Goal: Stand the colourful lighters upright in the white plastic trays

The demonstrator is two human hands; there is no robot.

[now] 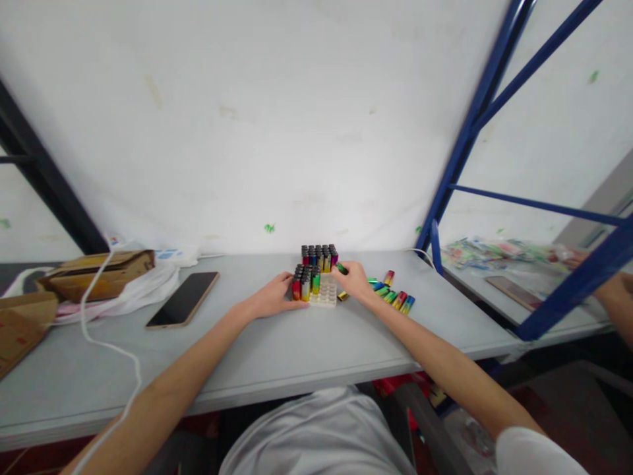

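Note:
A pale tray with rows of round holes lies on the table, its left part filled with upright coloured lighters. My left hand rests at the left side of this tray, thumb along its front edge and fingers bent against the lighters. Over the tray's right side, my right hand pinches a green lighter. Behind stands a second block of upright lighters with black tops. Several loose lighters lie right of my right hand, partly hidden by the wrist.
A phone lies on the table to the left. Farther left are cardboard boxes, plastic bags and a white cable. A blue metal frame rises at the right, with another person's hand beyond it.

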